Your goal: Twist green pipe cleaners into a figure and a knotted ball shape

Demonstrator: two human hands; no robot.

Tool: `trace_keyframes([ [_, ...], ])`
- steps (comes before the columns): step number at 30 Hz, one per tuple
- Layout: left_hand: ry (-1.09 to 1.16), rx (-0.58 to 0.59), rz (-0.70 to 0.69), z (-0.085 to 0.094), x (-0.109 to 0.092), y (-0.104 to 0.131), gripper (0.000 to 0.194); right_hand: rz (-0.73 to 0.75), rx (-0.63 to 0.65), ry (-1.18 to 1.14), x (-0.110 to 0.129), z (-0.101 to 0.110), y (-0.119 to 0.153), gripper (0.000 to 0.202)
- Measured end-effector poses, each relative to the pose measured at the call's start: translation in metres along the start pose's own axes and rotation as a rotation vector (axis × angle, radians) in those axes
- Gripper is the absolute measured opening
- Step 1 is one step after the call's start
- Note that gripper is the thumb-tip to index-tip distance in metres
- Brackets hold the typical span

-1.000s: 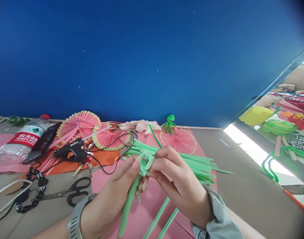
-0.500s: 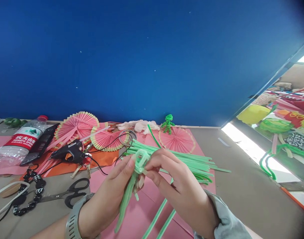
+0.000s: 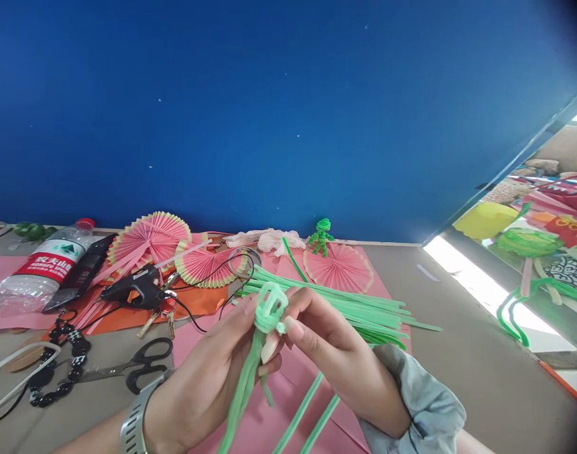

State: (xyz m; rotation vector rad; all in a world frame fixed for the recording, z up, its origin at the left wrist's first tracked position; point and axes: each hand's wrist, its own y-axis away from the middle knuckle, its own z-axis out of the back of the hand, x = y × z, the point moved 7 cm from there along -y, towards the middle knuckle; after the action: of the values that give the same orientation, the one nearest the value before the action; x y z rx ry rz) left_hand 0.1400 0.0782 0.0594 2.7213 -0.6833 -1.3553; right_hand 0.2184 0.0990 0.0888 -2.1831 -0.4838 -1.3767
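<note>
A light green pipe-cleaner piece has a looped, wrapped top and several long stems hanging down. My left hand is closed around it just below the loops. The fingertips of my right hand pinch a short end at the right side of the wrapped part. Behind the hands lies a bundle of green pipe cleaners on pink paper. Two more green strands run out below my right hand.
A small green figure stands before the blue panel. To the left are pink paper fans, a glue gun, keys, black scissors, a beaded loop and a plastic bottle.
The loops at the top stand more open and upright. My right fingers have shifted to the short end beside the wrap, and the view has moved slightly.
</note>
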Motion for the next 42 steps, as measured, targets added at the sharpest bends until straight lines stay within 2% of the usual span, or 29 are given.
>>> trace_keyframes([
  [4, -0.047, -0.025, -0.044, -0.001, -0.006, 0.000, 0.029, -0.026, -0.012, 0.106, 0.001, 0.003, 0.000, 0.013],
  [8, -0.143, -0.052, -0.029, 0.001, -0.006, 0.000, 0.027, -0.068, -0.016, 0.268, 0.003, 0.005, 0.004, 0.013],
  [15, -0.224, -0.095, -0.035, 0.004, -0.006, -0.002, 0.025, -0.024, 0.001, 0.800, 0.017, 0.005, 0.010, 0.015],
  [19, -0.306, -0.121, -0.089, 0.005, -0.013, -0.002, 0.019, -0.009, -0.051, 0.980, 0.017, 0.008, 0.011, 0.014],
  [25, -0.434, -0.161, -0.166, 0.007, -0.017, -0.001, 0.014, -0.051, -0.076, 0.985, 0.012, 0.011, 0.011, 0.013],
  [28, -0.491, -0.108, -0.238, 0.004, -0.018, 0.000, 0.010, -0.049, -0.068, 0.980, 0.015, 0.011, 0.011, 0.014],
  [31, -0.528, -0.040, -0.232, 0.001, -0.013, 0.001, 0.016, -0.026, -0.083, 1.004, 0.019, 0.011, 0.012, 0.015],
  [34, -0.541, -0.049, -0.231, 0.002, -0.012, 0.002, 0.020, -0.012, -0.085, 1.056, 0.020, 0.010, 0.013, 0.014],
  [37, -0.497, -0.071, -0.236, 0.005, -0.012, 0.002, 0.022, 0.025, -0.062, 1.032, 0.019, 0.008, 0.012, 0.011],
  [42, -0.248, -0.077, -0.117, 0.012, -0.002, 0.003, 0.025, 0.177, -0.064, 0.846, 0.017, 0.006, 0.012, 0.008],
])
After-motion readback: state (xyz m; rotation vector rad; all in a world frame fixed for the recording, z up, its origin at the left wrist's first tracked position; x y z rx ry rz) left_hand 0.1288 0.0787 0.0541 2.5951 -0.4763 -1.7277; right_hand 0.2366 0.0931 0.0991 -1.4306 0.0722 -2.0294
